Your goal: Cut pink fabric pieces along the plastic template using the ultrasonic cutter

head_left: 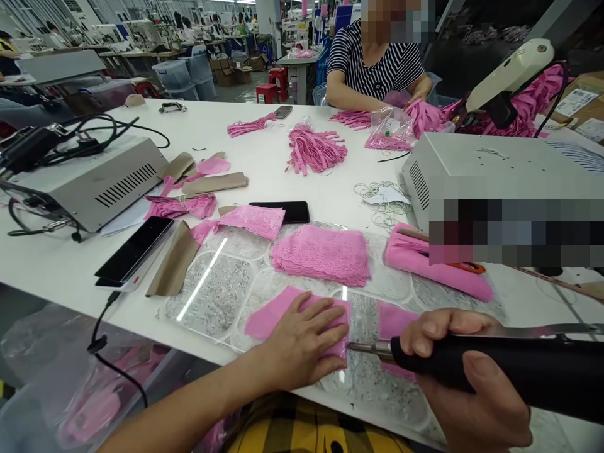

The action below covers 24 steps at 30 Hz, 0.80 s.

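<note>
- The left hand lay flat, palm down, with its fingers spread on a pink cloth piece. It held nothing; it only pressed the cloth down.
- The pink cloth piece lay on a clear plastic sheet near the front edge of the white table.
- The right hand was closed tight around the black handle of a hot cutting tool.
- The tool lay almost flat, and its long side ran from right to left. Its thin metal tip pointed left, toward the left hand.
- The tip sat right at the right edge of the pink cloth piece, just beside the left hand's fingers. I could not tell if it really touched the cloth.
- So the cloth lay to the left of the tool, and the left hand was the one on it.
- A second pink piece lay under the tool, just behind the right hand's fingers.
- Farther back lay a pile of pink lace, a black phone and a rolled pink bundle.
- A grey box machine stood on the left, and a white box machine on the right.
- Across the table, another person in a striped shirt had their hands in more pink strips.
</note>
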{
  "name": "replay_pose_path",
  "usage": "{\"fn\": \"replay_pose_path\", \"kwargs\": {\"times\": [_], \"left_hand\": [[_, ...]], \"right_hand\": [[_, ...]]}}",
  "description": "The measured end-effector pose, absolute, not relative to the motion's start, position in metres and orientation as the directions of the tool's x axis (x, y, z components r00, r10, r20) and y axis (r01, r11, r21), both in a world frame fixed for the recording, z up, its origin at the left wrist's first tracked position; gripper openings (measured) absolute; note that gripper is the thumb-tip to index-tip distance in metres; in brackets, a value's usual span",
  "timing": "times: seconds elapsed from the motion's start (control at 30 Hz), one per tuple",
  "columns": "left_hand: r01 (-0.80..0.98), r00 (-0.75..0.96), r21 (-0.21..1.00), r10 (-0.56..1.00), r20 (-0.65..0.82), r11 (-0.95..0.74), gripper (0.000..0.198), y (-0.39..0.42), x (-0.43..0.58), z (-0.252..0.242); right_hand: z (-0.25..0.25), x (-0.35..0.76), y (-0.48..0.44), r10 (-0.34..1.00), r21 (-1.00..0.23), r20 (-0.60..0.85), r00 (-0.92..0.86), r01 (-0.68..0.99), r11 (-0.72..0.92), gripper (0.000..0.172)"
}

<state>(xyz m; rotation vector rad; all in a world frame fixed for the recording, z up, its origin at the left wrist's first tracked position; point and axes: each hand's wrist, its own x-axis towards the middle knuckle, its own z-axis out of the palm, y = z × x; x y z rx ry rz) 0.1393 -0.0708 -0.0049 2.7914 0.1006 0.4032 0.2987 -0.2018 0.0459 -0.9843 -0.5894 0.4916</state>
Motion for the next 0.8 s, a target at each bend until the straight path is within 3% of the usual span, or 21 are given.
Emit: {"fn": "replay_pose_path", "kwargs": {"times": [0.8], "left_hand": [[0.008,0.956,0.331,0.104,0.273,-0.944,0.045,-0.0693,0.1389,-0.0032]], "right_hand": [[0.0411,0.2992,-0.1984,0.675,-0.861,0.303,0.673,-0.11,0.497,0.012]]}}
